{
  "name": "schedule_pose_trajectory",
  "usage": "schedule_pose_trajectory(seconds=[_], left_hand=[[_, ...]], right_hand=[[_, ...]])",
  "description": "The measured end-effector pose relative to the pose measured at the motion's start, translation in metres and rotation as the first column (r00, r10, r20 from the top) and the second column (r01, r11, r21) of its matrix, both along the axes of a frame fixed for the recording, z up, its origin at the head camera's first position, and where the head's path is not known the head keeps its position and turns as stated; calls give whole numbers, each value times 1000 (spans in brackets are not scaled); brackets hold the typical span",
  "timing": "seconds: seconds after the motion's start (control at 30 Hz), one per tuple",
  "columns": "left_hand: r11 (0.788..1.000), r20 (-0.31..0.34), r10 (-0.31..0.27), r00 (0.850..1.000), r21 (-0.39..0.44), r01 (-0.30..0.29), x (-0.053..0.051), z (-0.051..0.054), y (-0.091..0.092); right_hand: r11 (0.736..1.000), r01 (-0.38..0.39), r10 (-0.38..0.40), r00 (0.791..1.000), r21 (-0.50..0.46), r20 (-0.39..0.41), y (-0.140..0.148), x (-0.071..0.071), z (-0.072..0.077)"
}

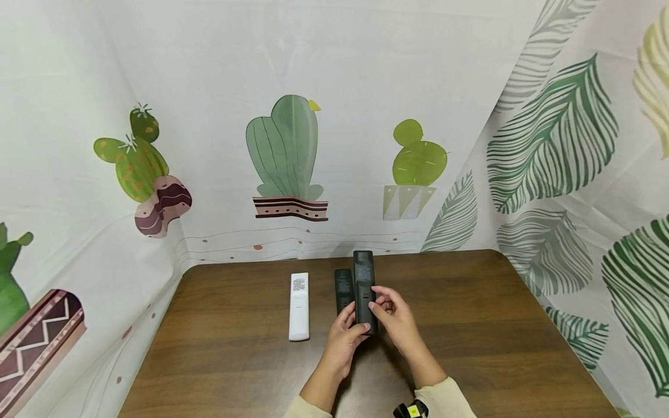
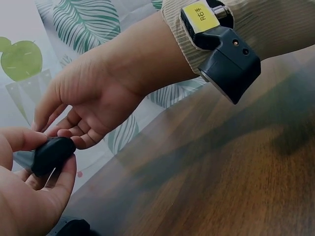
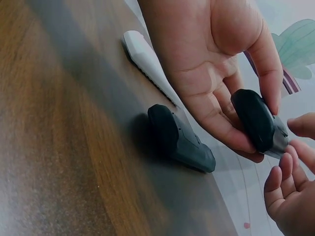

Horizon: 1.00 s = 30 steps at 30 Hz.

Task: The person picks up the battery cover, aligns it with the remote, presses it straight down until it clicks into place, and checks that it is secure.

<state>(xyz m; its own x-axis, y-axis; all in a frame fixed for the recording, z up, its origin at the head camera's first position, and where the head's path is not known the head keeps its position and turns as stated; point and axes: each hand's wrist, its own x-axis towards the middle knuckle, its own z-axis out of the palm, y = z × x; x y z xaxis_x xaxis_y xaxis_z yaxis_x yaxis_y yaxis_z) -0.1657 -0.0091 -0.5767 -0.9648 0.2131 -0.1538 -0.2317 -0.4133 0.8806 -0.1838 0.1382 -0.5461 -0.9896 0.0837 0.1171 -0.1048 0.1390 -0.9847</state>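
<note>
Both hands hold a long black remote control point(image 1: 364, 273) above the wooden table, its back face up. Its lower end is pinched between the thumb and fingers of my left hand point(image 1: 338, 349). My right hand point(image 1: 399, 325) grips the right edge, its thumb on the back just below a small latch mark. In the right wrist view the held remote's rounded black end point(image 3: 252, 118) shows between the two hands. A second black remote control point(image 1: 342, 287) lies on the table just left of the held one, partly covered by the left hand. Farther left lies a white remote control point(image 1: 299, 316), back up.
The brown wooden table point(image 1: 230, 360) ends at a fabric backdrop point(image 1: 355, 87) printed with cacti and leaves. A black device with a yellow label point(image 2: 202, 17) is strapped to the right wrist, over the sleeve.
</note>
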Motion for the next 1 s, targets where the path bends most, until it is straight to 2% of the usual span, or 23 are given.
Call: schedule_pose_trajectory(seconds=[0.23, 0.63, 1.0], left_hand=[[1000, 9, -3, 1000, -6, 3, 0, 1, 0], [1000, 8, -9, 1000, 0, 9, 1, 4, 1], [1000, 15, -14, 1000, 2, 14, 1, 2, 2]], right_hand=[[1000, 22, -21, 999, -23, 24, -2, 0, 3], [998, -5, 15, 987, -60, 157, -7, -2, 3], [995, -1, 19, 983, -98, 181, -9, -5, 2]])
